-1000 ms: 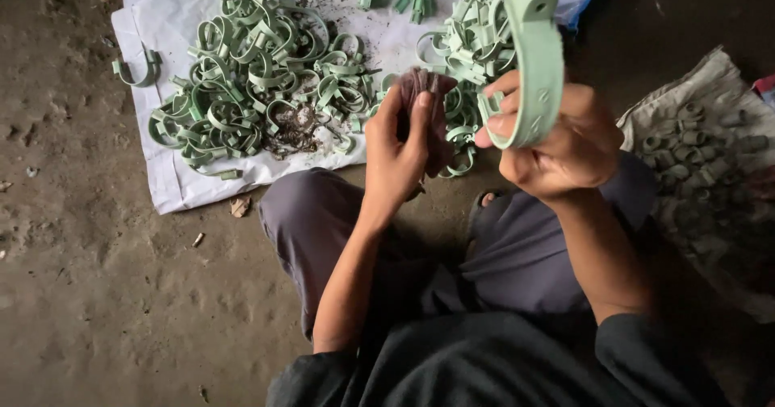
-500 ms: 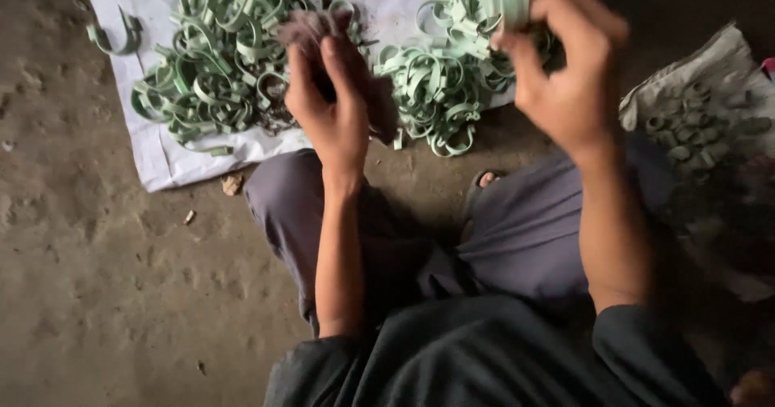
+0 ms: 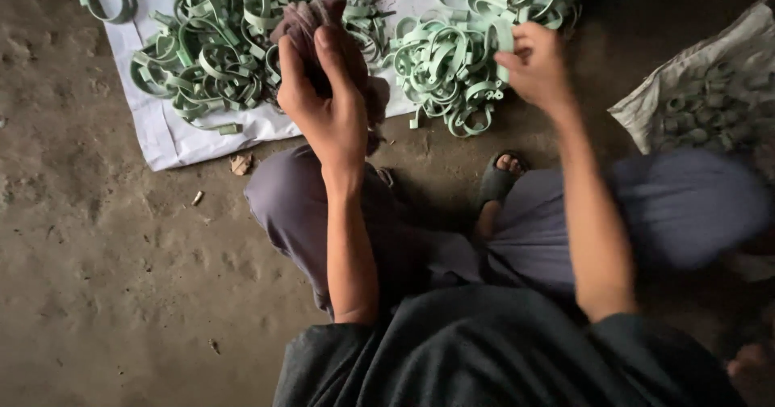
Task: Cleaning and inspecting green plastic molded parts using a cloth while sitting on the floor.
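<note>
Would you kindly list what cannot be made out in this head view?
- Left hand grips a brownish cloth; fingers hide what, if anything, is inside.
- Right hand: motion blur, unclear whether it grips a green clip.
- Right clip pile: cut off by top edge.
- Sack contents: dim, blurred.

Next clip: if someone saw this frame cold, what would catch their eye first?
Probably the two heaps of pale green curved plastic bands spread over a white woven sheet at the top of the view. Next, the left hand raised mid-frame, gripping a crumpled brownish cloth, while the right hand pinches one green band at the edge of the right heap.
</note>
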